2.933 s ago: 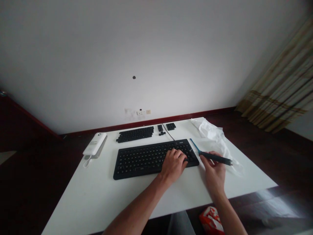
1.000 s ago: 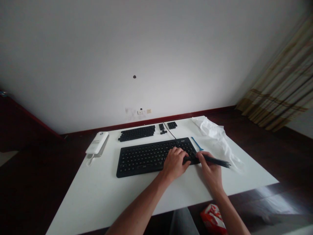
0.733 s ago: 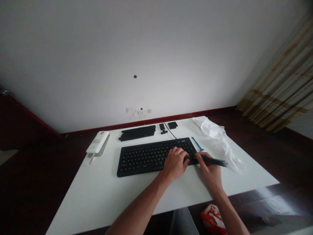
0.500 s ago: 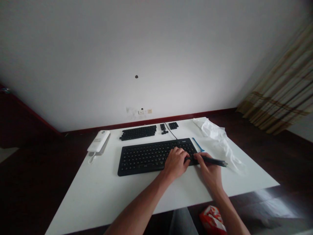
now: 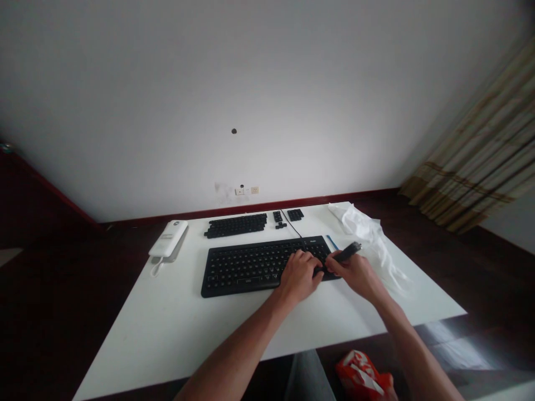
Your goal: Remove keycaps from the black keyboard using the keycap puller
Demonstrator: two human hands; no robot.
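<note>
A black keyboard (image 5: 246,264) lies on the white table, its keycaps off over much of the visible area. My left hand (image 5: 301,273) rests on its right part with bent fingers apart, thumb toward the number pad. Close beside it, my right hand (image 5: 349,270) is closed round a black long-handled tool (image 5: 348,252). The tool's back end points up and to the right; its working tip is hidden by my fingers, low over the keyboard's right end. A thin blue tool (image 5: 332,241) lies just behind my right hand, partly covered.
Removed black keycaps (image 5: 236,225) stand in rows behind the keyboard, with smaller groups (image 5: 295,214) to the right. A cable (image 5: 291,221) runs back between them. At left is a white power bank (image 5: 168,238); at right, a crumpled white plastic bag (image 5: 368,228). A red bag (image 5: 361,374) sits below the table.
My right hand has moved slightly up and left. The black tool has gone from nearly level to tilted, its back end raised. My left hand stays on the keyboard.
</note>
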